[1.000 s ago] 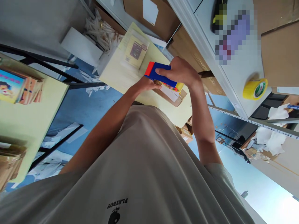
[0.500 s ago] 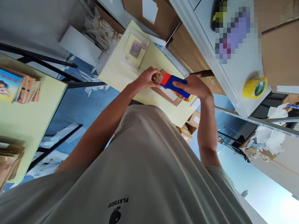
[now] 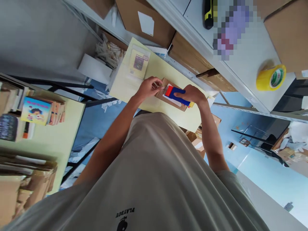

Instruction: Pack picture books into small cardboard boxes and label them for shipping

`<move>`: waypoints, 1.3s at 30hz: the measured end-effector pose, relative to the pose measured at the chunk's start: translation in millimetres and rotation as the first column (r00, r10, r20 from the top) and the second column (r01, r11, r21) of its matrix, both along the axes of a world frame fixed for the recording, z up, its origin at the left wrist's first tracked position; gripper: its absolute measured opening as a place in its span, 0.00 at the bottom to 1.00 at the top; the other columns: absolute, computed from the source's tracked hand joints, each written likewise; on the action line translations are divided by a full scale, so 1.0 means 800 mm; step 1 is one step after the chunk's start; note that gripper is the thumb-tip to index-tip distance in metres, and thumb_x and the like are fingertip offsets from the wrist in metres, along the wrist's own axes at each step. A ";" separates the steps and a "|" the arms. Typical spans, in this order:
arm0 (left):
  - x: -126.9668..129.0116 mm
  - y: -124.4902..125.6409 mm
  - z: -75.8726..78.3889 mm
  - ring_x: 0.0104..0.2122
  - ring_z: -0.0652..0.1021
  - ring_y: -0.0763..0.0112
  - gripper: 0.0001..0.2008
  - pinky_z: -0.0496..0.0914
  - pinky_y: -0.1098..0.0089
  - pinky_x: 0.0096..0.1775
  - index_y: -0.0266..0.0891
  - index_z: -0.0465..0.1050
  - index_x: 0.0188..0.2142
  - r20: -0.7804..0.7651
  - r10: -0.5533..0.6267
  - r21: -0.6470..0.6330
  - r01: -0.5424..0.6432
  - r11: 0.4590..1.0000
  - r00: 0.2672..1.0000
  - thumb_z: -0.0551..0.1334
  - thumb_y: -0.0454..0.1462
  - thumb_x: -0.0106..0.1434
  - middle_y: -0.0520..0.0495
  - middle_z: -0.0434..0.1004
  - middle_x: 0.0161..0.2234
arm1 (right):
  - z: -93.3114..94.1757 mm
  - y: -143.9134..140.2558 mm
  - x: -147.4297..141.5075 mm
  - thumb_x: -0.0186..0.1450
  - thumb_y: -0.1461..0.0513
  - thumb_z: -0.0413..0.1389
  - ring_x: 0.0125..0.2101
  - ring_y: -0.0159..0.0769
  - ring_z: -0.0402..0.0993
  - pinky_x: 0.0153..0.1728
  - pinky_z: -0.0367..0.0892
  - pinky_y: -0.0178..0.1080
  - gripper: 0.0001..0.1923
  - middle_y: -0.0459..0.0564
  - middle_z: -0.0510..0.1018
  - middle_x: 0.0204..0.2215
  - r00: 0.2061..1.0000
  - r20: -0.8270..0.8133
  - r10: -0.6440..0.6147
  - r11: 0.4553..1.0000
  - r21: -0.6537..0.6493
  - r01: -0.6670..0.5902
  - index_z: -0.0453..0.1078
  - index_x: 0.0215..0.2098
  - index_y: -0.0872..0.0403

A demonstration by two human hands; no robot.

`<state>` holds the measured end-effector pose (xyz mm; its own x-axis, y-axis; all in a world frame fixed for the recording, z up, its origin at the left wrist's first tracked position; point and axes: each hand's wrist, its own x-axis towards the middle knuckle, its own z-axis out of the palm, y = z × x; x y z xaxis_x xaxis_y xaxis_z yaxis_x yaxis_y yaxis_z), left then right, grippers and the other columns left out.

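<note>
My right hand [image 3: 194,93] is wrapped round a blue and red tape dispenser [image 3: 179,94], its thumb across the blue side. Beneath the dispenser lies a flat brown cardboard package [image 3: 182,107] with a white label, partly covered by the dispenser. At the package's left end is my left hand [image 3: 149,87], fingers curled and fingertips drawn together. Something clear and shiny shows by those fingertips, but I cannot make out what they pinch. Both hands are over the pale yellow table [image 3: 150,104].
A yellow book in clear wrapping [image 3: 139,64] lies at the table's far left. On the grey shelf at right are a yellow tape roll [image 3: 271,78] and a black and yellow cutter [image 3: 209,14]. Books [image 3: 36,110] and folded cardboard [image 3: 31,186] stand on the left table.
The dispenser has come down close to the cardboard package and more of the label shows. My left hand has drawn slightly away from the dispenser's red end. The camera view has shifted.
</note>
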<state>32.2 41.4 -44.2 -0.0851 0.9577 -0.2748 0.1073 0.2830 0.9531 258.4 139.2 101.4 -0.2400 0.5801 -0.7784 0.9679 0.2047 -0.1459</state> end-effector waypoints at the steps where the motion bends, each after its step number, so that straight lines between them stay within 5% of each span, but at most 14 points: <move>1: 0.005 -0.001 0.000 0.38 0.82 0.66 0.10 0.76 0.67 0.46 0.43 0.81 0.36 -0.013 0.029 -0.004 -0.029 1.000 1.000 0.80 0.38 0.65 0.47 0.85 0.41 | -0.003 -0.001 0.001 0.72 0.35 0.71 0.39 0.52 0.86 0.40 0.73 0.45 0.30 0.63 0.88 0.35 1.000 -0.004 -0.003 1.000 0.005 0.003 0.82 0.41 0.54; 8: 0.026 -0.009 -0.023 0.38 0.84 0.69 0.09 0.77 0.69 0.47 0.44 0.80 0.43 -0.110 0.182 -0.073 -0.190 0.979 0.977 0.78 0.35 0.69 0.49 0.88 0.40 | -0.019 -0.007 0.012 0.67 0.36 0.76 0.43 0.55 0.87 0.42 0.74 0.45 0.32 0.64 0.89 0.37 0.995 -0.056 -0.078 0.997 -0.024 0.077 0.84 0.44 0.55; 14: 0.026 -0.013 -0.031 0.43 0.88 0.63 0.06 0.81 0.65 0.51 0.41 0.83 0.41 -0.225 0.200 -0.066 -0.220 0.973 0.954 0.77 0.37 0.70 0.44 0.92 0.42 | -0.004 -0.010 0.044 0.72 0.34 0.69 0.44 0.57 0.89 0.45 0.77 0.48 0.35 0.63 0.89 0.37 0.999 -0.026 -0.047 0.991 -0.125 0.043 0.87 0.48 0.57; 19: 0.027 -0.015 -0.032 0.44 0.89 0.62 0.03 0.83 0.64 0.53 0.41 0.84 0.42 -0.291 0.190 -0.051 -0.214 0.976 0.938 0.75 0.36 0.71 0.44 0.91 0.43 | 0.026 -0.019 0.121 0.72 0.30 0.65 0.34 0.51 0.88 0.41 0.79 0.49 0.36 0.57 0.87 0.28 0.988 -0.019 -0.155 0.954 -0.261 0.144 0.89 0.40 0.55; 25: 0.025 -0.016 -0.038 0.46 0.89 0.62 0.04 0.83 0.63 0.55 0.40 0.84 0.44 -0.347 0.177 -0.020 -0.196 0.980 0.921 0.75 0.36 0.72 0.45 0.90 0.44 | 0.051 -0.023 0.226 0.67 0.28 0.70 0.30 0.48 0.84 0.35 0.75 0.47 0.37 0.55 0.84 0.24 0.973 0.094 -0.210 0.952 -0.206 0.226 0.88 0.36 0.53; 34: 0.021 -0.013 -0.038 0.45 0.89 0.62 0.07 0.85 0.62 0.55 0.38 0.83 0.45 -0.402 0.153 -0.031 -0.180 0.983 0.903 0.74 0.38 0.71 0.43 0.91 0.44 | -0.012 -0.034 0.243 0.70 0.32 0.72 0.39 0.53 0.85 0.44 0.77 0.52 0.35 0.58 0.85 0.30 0.980 0.101 -0.172 0.980 -0.085 0.181 0.88 0.45 0.56; 39: 0.017 -0.013 -0.044 0.44 0.89 0.60 0.07 0.86 0.59 0.55 0.38 0.83 0.46 -0.391 0.154 -0.049 -0.187 0.981 0.908 0.74 0.38 0.70 0.43 0.90 0.44 | -0.016 -0.046 0.215 0.73 0.39 0.72 0.41 0.55 0.83 0.47 0.77 0.53 0.30 0.60 0.84 0.32 0.962 0.196 -0.193 0.977 -0.050 0.206 0.87 0.48 0.58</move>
<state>45.8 31.0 -79.5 -0.3597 0.8943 -0.2662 0.4025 0.4061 0.8204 430.1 102.6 88.2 0.0302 0.5440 -0.8385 0.9993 0.0007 0.0365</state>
